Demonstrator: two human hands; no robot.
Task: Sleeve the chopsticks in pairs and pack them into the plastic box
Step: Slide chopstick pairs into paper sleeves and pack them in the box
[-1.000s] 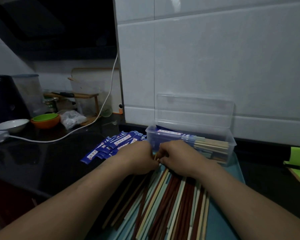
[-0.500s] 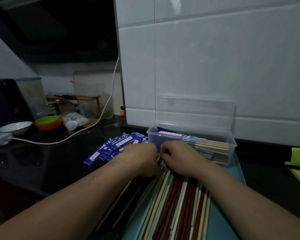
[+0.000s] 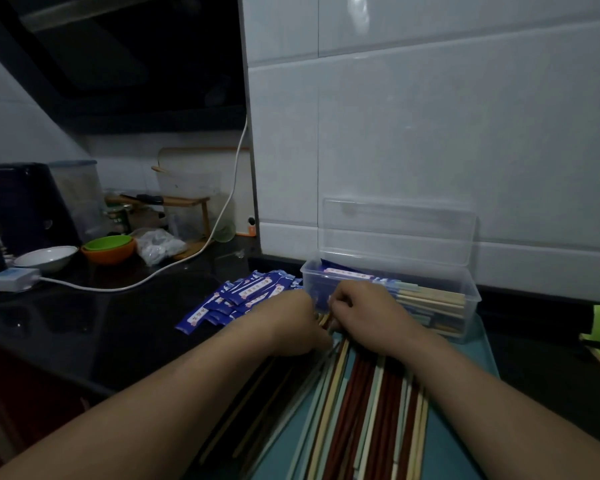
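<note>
At the bottom of the frame, the loose chopsticks (image 3: 361, 410), red-brown, cream and pale green, are lying in a fanned heap on a teal tray (image 3: 465, 431), their far ends running up under both hands. The left hand (image 3: 291, 323) and the right hand (image 3: 364, 317) are meeting knuckle to knuckle at the centre of the frame, right over those far ends. The right grip is clenching: its fingers are curling down round a few tan tips that are poking out in the narrow gap between the hands. The left hand is showing only its back, with the fingers tucked under and out of sight, so I cannot tell whether its grip is holding anything.

Just beyond the right hand, the plastic box (image 3: 473, 301) is standing open at the far edge of the tray, its clear lid (image 3: 395, 230) leaning up against the white tiled wall (image 3: 430, 133). Sleeved pairs (image 3: 430, 301) are lying inside it, bare ends pointing right. Just left of the box, touching the left hand, a pile of blue paper sleeves (image 3: 243, 299) is spreading over the black surface (image 3: 84, 323).

Further back in the left of the frame, a white cable (image 3: 153, 282) is trailing across the surface, and a white bowl (image 3: 45, 258) is sitting beside stacked green and orange bowls (image 3: 108, 249).
</note>
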